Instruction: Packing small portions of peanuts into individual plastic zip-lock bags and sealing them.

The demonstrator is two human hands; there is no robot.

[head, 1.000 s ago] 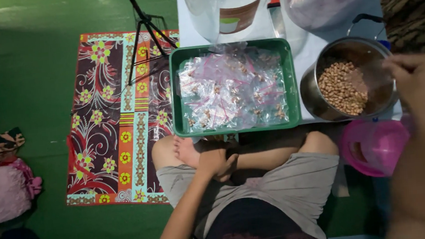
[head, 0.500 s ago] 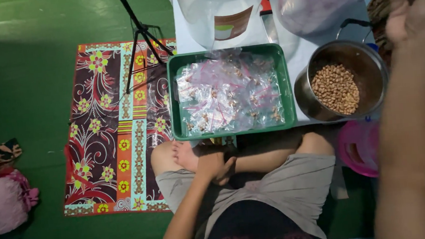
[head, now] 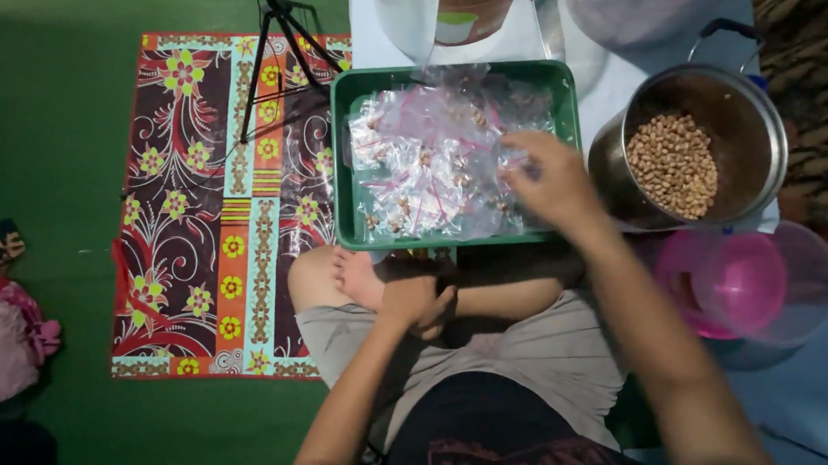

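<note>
A: Two hands in view. Left hand sits nearest, on the crossed legs by the bare foot, fingers curled loosely, holding nothing I can make out.

B: Right one?

A: Right hand is extended forward over the green tray, palm down, wrist slightly bent, fingers half closed and touching the pile of small clear bags at its right side. Can't tell whether one is actually pinched.

B: How do they handle?

A: Likely light, thin, slick film with a few nuts inside. Soft, shifts easily. Best pinched at a top edge or corner.

B: Beyond that?

A: Metal pot of peanuts just right of the tray, pink bowl nearer.
</note>
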